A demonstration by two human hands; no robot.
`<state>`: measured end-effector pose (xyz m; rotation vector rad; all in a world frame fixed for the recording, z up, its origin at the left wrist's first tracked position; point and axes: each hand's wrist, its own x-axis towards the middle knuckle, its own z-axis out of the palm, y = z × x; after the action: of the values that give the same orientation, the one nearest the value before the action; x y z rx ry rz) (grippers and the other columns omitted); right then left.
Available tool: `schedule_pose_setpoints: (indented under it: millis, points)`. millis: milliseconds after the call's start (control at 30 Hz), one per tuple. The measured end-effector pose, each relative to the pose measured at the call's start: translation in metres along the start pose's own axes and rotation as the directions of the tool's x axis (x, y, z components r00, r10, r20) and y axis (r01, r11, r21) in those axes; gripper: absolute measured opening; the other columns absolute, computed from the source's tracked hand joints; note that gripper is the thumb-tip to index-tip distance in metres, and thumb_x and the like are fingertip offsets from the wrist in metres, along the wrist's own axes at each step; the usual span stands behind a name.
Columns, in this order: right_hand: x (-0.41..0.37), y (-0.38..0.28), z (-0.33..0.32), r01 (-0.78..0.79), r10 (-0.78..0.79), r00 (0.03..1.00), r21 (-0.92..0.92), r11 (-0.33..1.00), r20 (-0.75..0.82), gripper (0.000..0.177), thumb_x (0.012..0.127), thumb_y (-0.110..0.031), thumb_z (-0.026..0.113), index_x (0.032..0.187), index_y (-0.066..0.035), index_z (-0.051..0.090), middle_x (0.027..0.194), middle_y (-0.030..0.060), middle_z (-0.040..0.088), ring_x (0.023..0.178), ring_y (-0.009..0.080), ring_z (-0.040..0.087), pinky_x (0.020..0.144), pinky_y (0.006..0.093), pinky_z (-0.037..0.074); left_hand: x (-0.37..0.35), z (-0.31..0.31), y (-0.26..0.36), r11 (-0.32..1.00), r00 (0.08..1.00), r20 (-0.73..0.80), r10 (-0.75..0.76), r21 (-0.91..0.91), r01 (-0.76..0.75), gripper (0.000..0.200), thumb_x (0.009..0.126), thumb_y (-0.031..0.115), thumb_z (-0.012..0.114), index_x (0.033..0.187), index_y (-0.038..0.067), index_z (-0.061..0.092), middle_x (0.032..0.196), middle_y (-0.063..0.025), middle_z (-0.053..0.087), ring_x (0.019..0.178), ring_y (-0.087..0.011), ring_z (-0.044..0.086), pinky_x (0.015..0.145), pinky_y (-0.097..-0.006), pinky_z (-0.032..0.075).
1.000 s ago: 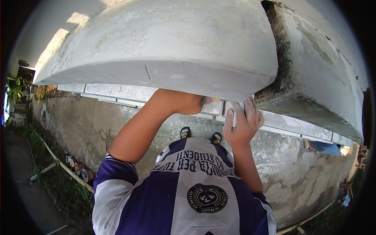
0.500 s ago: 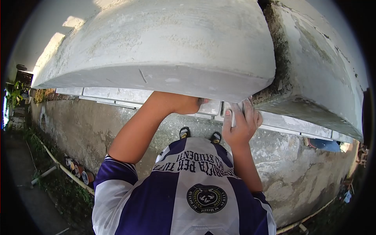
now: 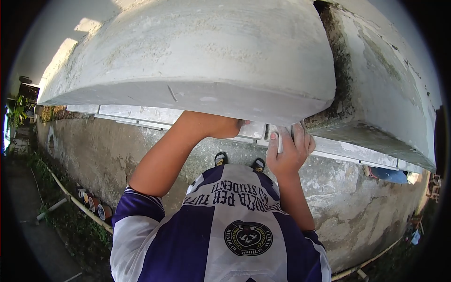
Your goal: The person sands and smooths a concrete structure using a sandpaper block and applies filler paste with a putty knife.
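The right hand (image 3: pixel 289 152) has its fingers clamped on a white tile (image 3: pixel 280 141). At 9 o'clock from it, the left hand (image 3: pixel 224 126) sits under the concrete ledge (image 3: pixel 211 56); I cannot tell how its fingers stand.

A small white tile piece (image 3: pixel 280 139) is gripped edge-up in the right hand (image 3: pixel 289 152), just beside the row of white tiles (image 3: pixel 141 113) set beneath the grey concrete overhang (image 3: pixel 211 61). The neighbouring tile (image 3: pixel 253 129) is met by the left hand (image 3: pixel 225 126).
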<state>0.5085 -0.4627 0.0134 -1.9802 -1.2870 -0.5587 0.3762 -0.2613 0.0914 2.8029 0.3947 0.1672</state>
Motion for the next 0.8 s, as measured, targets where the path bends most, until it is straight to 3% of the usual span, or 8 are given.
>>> schedule_pose_setpoints:
  millis: [167, 233, 300, 400, 500, 567, 733, 800]
  points:
    - [0.002, 0.0, -0.001, 0.013, -0.013, 1.0, 0.003, 1.0, 0.0, 0.026, 0.083, -0.026, 0.07, 0.1, -0.007, 0.077, 0.115, 0.0168, 0.067, 0.097, 0.0309, 0.059, 0.093, 0.043, 0.032, -0.026, -0.015, -0.004, 0.999, 0.999, -0.029, -0.029, -0.029, 0.028, 0.027, 0.09, 0.028, 0.072, 0.111, 0.012, 0.075, 0.1, -0.0147, 0.074, 0.096, -0.0374, 0.069, 0.085, -0.0471, 0.053]
    - [0.001, 0.0, -0.001, 0.008, -0.008, 1.0, -0.001, 1.0, 0.012, 0.026, 0.083, -0.025, 0.07, 0.099, -0.007, 0.077, 0.113, 0.0156, 0.067, 0.094, 0.0298, 0.058, 0.089, 0.0424, 0.032, -0.048, -0.048, -0.001, 0.965, 0.952, 0.159, -0.262, 0.027, 0.261, 0.025, 0.089, 0.028, 0.073, 0.109, 0.015, 0.077, 0.1, -0.014, 0.074, 0.096, -0.0352, 0.069, 0.084, -0.0453, 0.053]
    - [-0.002, 0.001, -0.003, 0.002, -0.001, 0.999, -0.012, 1.0, 0.035, 0.025, 0.083, -0.025, 0.07, 0.1, -0.007, 0.077, 0.112, 0.0146, 0.067, 0.092, 0.0286, 0.058, 0.086, 0.0418, 0.031, -0.082, -0.057, -0.015, 0.971, 0.971, 0.051, -0.234, 0.067, 0.23, 0.022, 0.085, 0.028, 0.077, 0.104, 0.018, 0.079, 0.1, -0.0096, 0.075, 0.095, -0.0358, 0.07, 0.084, -0.0458, 0.054]
    - [-0.003, 0.0, -0.003, -0.046, 0.046, 0.994, 0.003, 0.999, 0.098, 0.026, 0.083, -0.024, 0.07, 0.102, -0.008, 0.078, 0.114, 0.0145, 0.067, 0.088, 0.0271, 0.058, 0.083, 0.0413, 0.029, -0.107, -0.073, -0.028, 0.956, 0.942, 0.167, -0.291, 0.096, 0.278, 0.017, 0.087, 0.025, 0.075, 0.101, 0.017, 0.081, 0.088, -0.0114, 0.075, 0.084, -0.0323, 0.071, 0.076, -0.0432, 0.055]
    - [0.002, -0.006, -0.005, -0.048, 0.044, 0.996, 0.05, 0.998, 0.08, 0.028, 0.082, -0.023, 0.071, 0.106, -0.008, 0.078, 0.12, 0.0145, 0.067, 0.094, 0.0276, 0.059, 0.087, 0.0409, 0.03, -0.106, -0.077, -0.014, 0.942, 0.933, 0.185, -0.309, 0.193, 0.274, 0.018, 0.084, 0.024, 0.076, 0.1, 0.018, 0.081, 0.082, -0.0106, 0.075, 0.079, -0.032, 0.072, 0.072, -0.0423, 0.056]
    - [0.006, -0.008, -0.006, -0.006, 0.005, 0.997, 0.013, 1.0, 0.073, 0.029, 0.083, -0.023, 0.07, 0.107, -0.008, 0.078, 0.124, 0.0145, 0.066, 0.103, 0.0292, 0.059, 0.091, 0.041, 0.03, -0.097, -0.068, -0.005, 0.952, 0.968, 0.083, -0.235, 0.222, 0.212, 0.019, 0.082, 0.023, 0.076, 0.1, 0.019, 0.081, 0.081, -0.0098, 0.074, 0.079, -0.0309, 0.072, 0.071, -0.0417, 0.056]
    - [0.001, -0.003, -0.002, 0.002, -0.002, 0.999, 0.015, 1.0, 0.048, 0.031, 0.083, -0.023, 0.069, 0.108, -0.007, 0.077, 0.131, 0.015, 0.065, 0.117, 0.033, 0.057, 0.095, 0.0414, 0.031, -0.051, -0.021, 0.01, 0.968, 0.984, -0.176, -0.015, 0.245, 0.058, 0.026, 0.081, 0.019, 0.073, 0.105, 0.01, 0.076, 0.094, -0.0157, 0.073, 0.088, -0.0361, 0.071, 0.074, -0.0446, 0.057]
    - [-0.002, 0.001, 0.002, 0.024, -0.024, 0.999, 0.0, 1.0, 0.021, 0.031, 0.084, -0.023, 0.069, 0.108, -0.006, 0.077, 0.131, 0.0153, 0.065, 0.119, 0.0338, 0.056, 0.095, 0.0416, 0.032, -0.04, -0.018, 0.014, 0.979, 0.99, -0.143, 0.01, 0.202, 0.019, 0.026, 0.082, 0.019, 0.072, 0.105, 0.008, 0.074, 0.099, -0.0181, 0.072, 0.092, -0.0383, 0.07, 0.076, -0.0458, 0.056]
